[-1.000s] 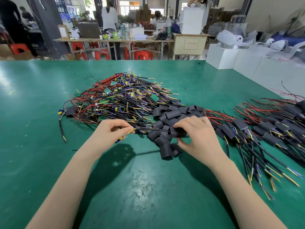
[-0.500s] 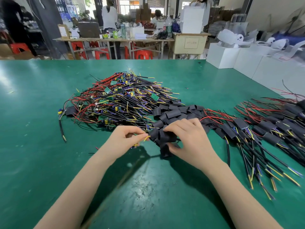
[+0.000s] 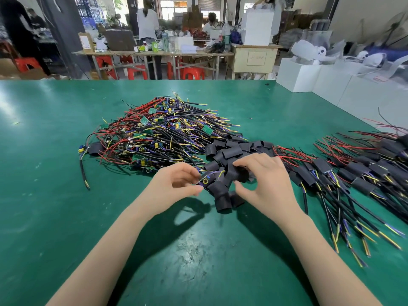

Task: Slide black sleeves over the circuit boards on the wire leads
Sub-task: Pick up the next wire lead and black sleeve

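Note:
My left hand (image 3: 176, 186) pinches a small circuit board (image 3: 204, 181) with purple and yellow leads, just left of a heap of loose black sleeves (image 3: 229, 155). My right hand (image 3: 265, 182) grips one black sleeve (image 3: 238, 172) between curled fingers and thumb, its opening facing the board. The board's leads reach toward that sleeve. Behind my left hand lies a big tangle of bare boards on red, black and yellow wires (image 3: 159, 138).
Sleeved assemblies (image 3: 353, 173) with their leads fan out on the right of the green table (image 3: 55, 217). A stray black lead (image 3: 85, 173) lies at the left. White boxes (image 3: 309, 78) stand past the table's right edge; people work at benches far behind.
My left hand has moved right, bringing the board up to the sleeve. My right hand has lifted the sleeve off the heap and turned it toward the board.

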Action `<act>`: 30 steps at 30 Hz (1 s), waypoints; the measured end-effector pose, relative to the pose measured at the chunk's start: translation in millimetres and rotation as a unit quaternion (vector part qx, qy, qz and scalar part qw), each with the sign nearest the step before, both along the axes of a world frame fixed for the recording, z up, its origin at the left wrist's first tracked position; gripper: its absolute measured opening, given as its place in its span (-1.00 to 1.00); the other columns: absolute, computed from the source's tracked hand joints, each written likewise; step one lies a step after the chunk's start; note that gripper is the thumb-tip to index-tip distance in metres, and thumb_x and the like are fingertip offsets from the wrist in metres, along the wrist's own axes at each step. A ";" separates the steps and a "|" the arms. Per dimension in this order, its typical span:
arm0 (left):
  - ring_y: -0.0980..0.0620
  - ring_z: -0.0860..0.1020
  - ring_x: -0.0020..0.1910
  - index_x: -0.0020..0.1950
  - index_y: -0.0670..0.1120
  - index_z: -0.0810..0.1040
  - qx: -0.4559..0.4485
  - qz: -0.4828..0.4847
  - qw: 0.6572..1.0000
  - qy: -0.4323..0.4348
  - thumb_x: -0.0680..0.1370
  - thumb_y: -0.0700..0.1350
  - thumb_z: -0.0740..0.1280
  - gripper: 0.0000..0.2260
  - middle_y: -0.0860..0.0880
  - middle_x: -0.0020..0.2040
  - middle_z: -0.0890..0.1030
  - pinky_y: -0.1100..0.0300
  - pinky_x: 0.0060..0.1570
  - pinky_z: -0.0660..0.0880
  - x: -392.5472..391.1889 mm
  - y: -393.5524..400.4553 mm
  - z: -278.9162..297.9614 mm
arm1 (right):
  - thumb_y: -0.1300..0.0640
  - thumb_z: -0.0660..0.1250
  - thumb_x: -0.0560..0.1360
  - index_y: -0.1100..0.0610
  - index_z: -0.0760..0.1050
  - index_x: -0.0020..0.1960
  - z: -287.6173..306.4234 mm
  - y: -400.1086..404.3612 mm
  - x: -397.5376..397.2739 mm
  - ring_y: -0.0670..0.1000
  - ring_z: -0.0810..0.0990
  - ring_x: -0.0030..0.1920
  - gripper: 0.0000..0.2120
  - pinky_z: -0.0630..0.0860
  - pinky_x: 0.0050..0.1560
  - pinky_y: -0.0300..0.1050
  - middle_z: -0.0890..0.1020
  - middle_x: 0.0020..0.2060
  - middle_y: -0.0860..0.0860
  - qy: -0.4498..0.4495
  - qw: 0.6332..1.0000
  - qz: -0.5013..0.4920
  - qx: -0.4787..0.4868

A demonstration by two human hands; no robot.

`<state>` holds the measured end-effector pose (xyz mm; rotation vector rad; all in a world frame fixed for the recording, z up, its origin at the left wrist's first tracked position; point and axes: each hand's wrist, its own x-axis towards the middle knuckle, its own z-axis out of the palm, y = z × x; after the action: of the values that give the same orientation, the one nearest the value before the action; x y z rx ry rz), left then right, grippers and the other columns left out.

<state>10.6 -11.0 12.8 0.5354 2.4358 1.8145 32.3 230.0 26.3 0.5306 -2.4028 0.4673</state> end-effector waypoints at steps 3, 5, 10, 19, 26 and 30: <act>0.05 0.62 -0.28 -0.02 -0.20 0.61 0.019 -0.002 1.000 0.003 0.52 -0.27 0.40 -0.94 -0.08 -0.20 0.70 0.24 -0.18 0.57 0.7 3.9 0.8 | 0.13 0.47 0.30 0.08 0.57 0.02 -0.8 -4.1 0.9 0.08 0.55 -0.04 -0.70 0.38 -0.07 0.01 0.61 -0.09 -0.05 -0.006 0.999 0.031 0.025; 0.07 0.59 -0.29 -0.02 -0.20 0.62 0.021 0.000 1.000 0.000 0.57 -0.25 0.34 -0.92 -0.08 -0.21 0.70 0.21 -0.19 0.57 1.4 5.5 0.7 | 0.15 0.47 0.30 0.09 0.57 0.04 -2.2 -7.6 1.1 0.08 0.54 -0.03 -0.69 0.37 -0.07 0.00 0.61 -0.08 -0.04 -0.008 0.999 0.044 0.028; 0.04 0.56 -0.28 -0.05 -0.18 0.61 0.029 -0.021 0.999 -0.010 0.60 -0.25 0.28 -0.88 -0.10 -0.22 0.69 0.20 -0.19 0.54 5.6 8.5 4.0 | 0.23 0.47 0.31 0.13 0.57 0.06 -2.6 -13.3 1.9 0.07 0.51 -0.01 -0.68 0.44 -0.04 0.04 0.59 -0.06 -0.01 -0.024 0.995 0.091 -0.017; 0.08 0.59 -0.29 -0.07 -0.19 0.60 0.053 -0.021 0.998 -0.025 0.62 -0.26 0.23 -0.84 -0.03 -0.31 0.65 0.26 -0.24 0.53 6.1 8.0 5.9 | 0.30 0.44 0.32 0.21 0.57 0.05 -0.8 -17.7 3.3 0.11 0.50 -0.06 -0.70 0.48 -0.03 -0.01 0.61 -0.06 0.04 -0.052 0.987 0.148 -0.027; 0.11 0.64 -0.22 -0.02 -0.19 0.60 -0.004 -0.052 0.998 0.022 0.59 -0.28 0.28 -0.90 -0.02 -0.22 0.68 0.33 -0.18 0.50 5.3 4.6 3.4 | 0.22 0.45 0.31 0.15 0.57 0.03 -3.9 -14.7 3.7 0.07 0.51 -0.06 -0.71 0.46 0.03 0.06 0.61 -0.08 -0.01 -0.090 0.988 0.121 -0.038; 0.08 0.66 -0.18 -0.02 -0.17 0.63 -0.018 -0.061 0.997 0.054 0.58 -0.28 0.31 -0.90 -0.05 -0.16 0.69 0.37 -0.15 0.48 4.8 1.7 5.8 | 0.19 0.46 0.29 0.11 0.58 -0.01 -5.7 -16.8 3.7 0.02 0.51 -0.08 -0.73 0.47 0.02 0.01 0.60 -0.13 -0.04 -0.133 0.981 0.123 -0.070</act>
<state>15.3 -9.3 18.6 0.7797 2.4394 1.7335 36.0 213.2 20.5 0.7463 -2.5399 0.8558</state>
